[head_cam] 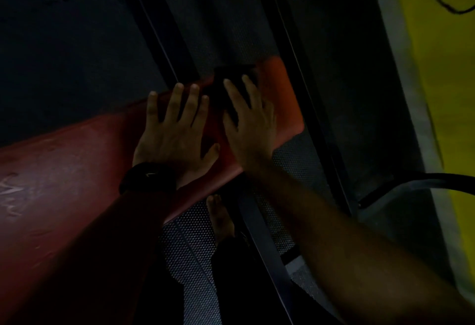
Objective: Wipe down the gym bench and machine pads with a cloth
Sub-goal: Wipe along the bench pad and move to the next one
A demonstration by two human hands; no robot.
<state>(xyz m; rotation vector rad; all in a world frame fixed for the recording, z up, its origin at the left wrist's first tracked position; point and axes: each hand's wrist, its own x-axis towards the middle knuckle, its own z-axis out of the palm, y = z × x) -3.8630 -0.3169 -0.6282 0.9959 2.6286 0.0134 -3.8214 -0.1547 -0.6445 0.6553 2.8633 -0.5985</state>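
A long red padded bench (64,170) runs from the lower left to the middle right of the dim head view. My left hand (174,132), with a black watch on its wrist, lies flat on the pad with fingers spread. Just to its right, my right hand (249,124) presses a dark cloth (231,86) onto the pad near the bench's far end, fingers straight over it. Most of the cloth is hidden under the hand and hard to make out in the gloom.
Black metal frame bars (303,88) cross behind and beside the bench end. Dark textured rubber flooring (190,247) lies below, where my bare foot (219,219) stands. A yellow wall (442,93) with black markings rises at the right, and a curved black bar (424,181) sticks out there.
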